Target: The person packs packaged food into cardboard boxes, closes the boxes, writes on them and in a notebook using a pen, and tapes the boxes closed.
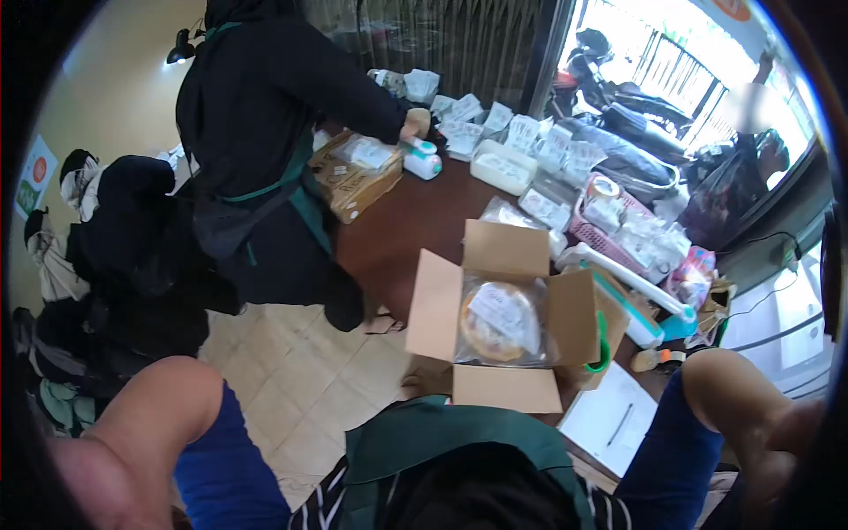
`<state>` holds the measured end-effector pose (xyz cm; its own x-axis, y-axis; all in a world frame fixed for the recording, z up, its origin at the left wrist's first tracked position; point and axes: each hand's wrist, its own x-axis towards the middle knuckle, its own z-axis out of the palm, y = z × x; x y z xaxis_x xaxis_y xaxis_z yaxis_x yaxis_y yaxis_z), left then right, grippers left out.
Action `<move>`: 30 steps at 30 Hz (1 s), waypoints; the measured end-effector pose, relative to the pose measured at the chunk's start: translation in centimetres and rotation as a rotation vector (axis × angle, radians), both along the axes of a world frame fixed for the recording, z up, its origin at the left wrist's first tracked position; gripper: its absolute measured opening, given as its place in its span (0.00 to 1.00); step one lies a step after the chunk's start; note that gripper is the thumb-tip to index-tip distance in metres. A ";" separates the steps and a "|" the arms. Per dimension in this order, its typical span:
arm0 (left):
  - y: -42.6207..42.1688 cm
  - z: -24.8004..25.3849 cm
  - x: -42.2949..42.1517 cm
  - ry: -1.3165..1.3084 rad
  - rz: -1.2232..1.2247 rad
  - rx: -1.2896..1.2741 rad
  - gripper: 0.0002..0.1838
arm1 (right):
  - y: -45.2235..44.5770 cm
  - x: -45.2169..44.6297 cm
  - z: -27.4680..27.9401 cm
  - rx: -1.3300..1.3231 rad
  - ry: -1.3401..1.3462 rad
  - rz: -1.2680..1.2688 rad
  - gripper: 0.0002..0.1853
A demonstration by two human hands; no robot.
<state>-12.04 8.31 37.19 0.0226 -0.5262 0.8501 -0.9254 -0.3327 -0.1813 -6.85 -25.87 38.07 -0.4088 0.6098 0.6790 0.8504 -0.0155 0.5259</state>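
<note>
Both my arms are bent, with bare elbows beyond blue sleeves. My left hand (84, 481) is a blurred shape at the lower left edge, its fingers hidden. My right hand (798, 428) is at the right edge, also too unclear to show its fingers or anything held. Between my arms, an open cardboard box (505, 389) sits on the brown table (389, 252), its flaps spread outward. Inside lies a round, light-brown item (477, 331) in clear plastic with a white label (497, 309). Neither hand touches the box.
A co-worker (256, 115) in dark clothes stands at the upper left, one hand at a white device (422, 161) beside a cardboard carton (353, 199). Paper slips (521, 132), a pink basket (592, 231), a tape roll (647, 360) and a pen on white paper (587, 424) lie around.
</note>
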 end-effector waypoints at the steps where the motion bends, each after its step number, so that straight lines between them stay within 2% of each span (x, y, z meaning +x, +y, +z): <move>1: -0.1 -0.1 0.0 -0.004 0.008 0.008 0.19 | -0.1 0.0 -0.2 0.008 -0.004 0.006 0.31; 17: 0.6 -2.3 2.2 0.017 -0.120 -0.101 0.18 | 0.8 -1.3 -0.1 0.030 0.004 0.047 0.29; 20: 1.2 -3.1 2.8 0.016 -0.133 -0.153 0.17 | 0.3 -0.7 -1.0 0.129 0.025 0.087 0.29; 23: 3.1 -5.7 4.3 0.081 -0.095 -0.296 0.17 | -0.3 1.2 -3.8 0.335 0.118 0.118 0.29; 24: 3.9 -7.7 4.9 0.137 -0.047 -0.371 0.17 | -0.6 2.3 -5.1 0.415 0.197 0.110 0.29; 26: 5.5 -13.5 5.9 0.365 0.131 -0.517 0.17 | -1.0 4.6 -9.4 0.548 0.519 0.040 0.29; 27: 6.2 -17.5 6.1 0.543 0.260 -0.577 0.17 | -1.8 5.2 -10.9 0.424 0.785 -0.077 0.28; 28: 7.2 -23.2 5.5 0.794 0.422 -0.641 0.17 | -2.6 5.8 -12.4 0.277 1.049 -0.261 0.28; 29: 8.8 -30.3 3.4 1.205 0.707 -0.703 0.23 | -3.4 6.3 -13.8 0.115 1.246 -0.468 0.31; 30: 10.0 -36.7 1.0 1.601 0.853 -0.855 0.28 | -6.2 7.3 -16.6 -0.028 1.408 -0.458 0.31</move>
<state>-11.00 18.29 0.44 0.8501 0.4821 -0.2121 0.3556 -0.2283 0.9064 0.44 -32.05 21.46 0.7874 0.5204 0.3303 0.5731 -0.4208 -0.7032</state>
